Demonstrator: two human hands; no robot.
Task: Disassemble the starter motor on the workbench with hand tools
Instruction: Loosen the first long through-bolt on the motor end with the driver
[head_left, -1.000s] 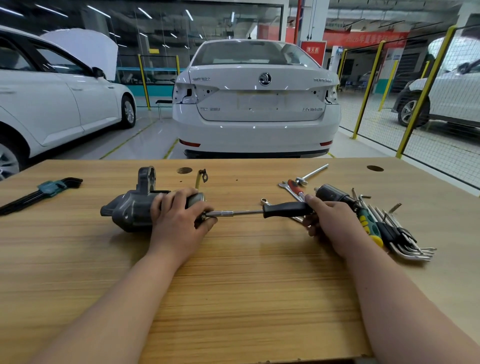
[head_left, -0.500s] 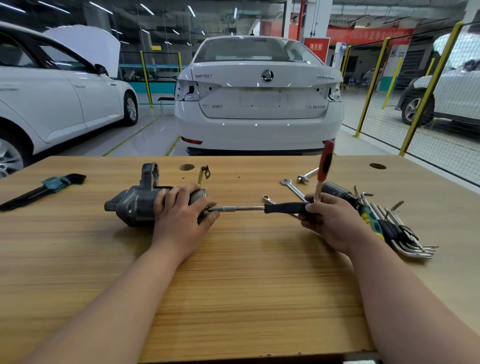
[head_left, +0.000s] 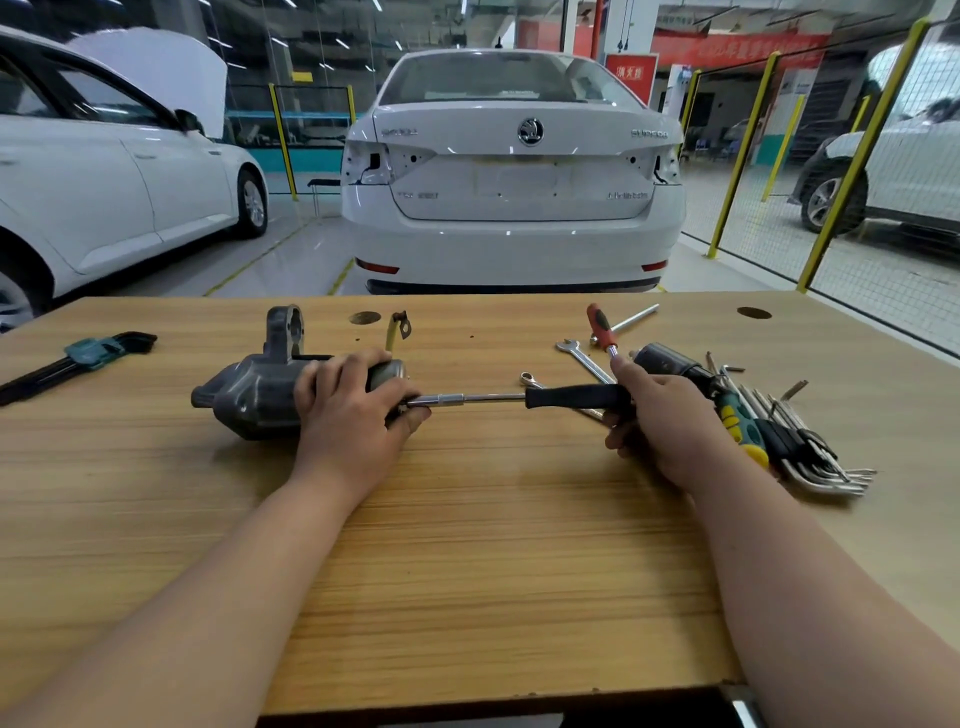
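The dark grey starter motor (head_left: 249, 395) lies on its side on the wooden workbench (head_left: 467, 545). My left hand (head_left: 353, 410) grips its right end and covers it. My right hand (head_left: 670, 421) grips the black handle of a long socket driver (head_left: 571, 397). The driver's chrome shaft runs left to the motor's end face, under my left thumb. A red-handled bar (head_left: 601, 327) sticks up and to the left out of my right hand's grip. Where the driver tip meets the motor is hidden by my left hand.
A green hex-key set (head_left: 78, 358) lies at the far left. Right of my right hand are a green-yellow screwdriver (head_left: 737, 421), several loose hex keys (head_left: 821, 457), a black cylinder (head_left: 665, 358) and a spanner (head_left: 579, 356). A small bracket (head_left: 397, 327) lies behind the motor. A white car (head_left: 514, 182) stands beyond the bench.
The red-handled bar rose from beside the spanner to upright, then tipped up-left, as my right hand turned. My left hand stayed on the motor.
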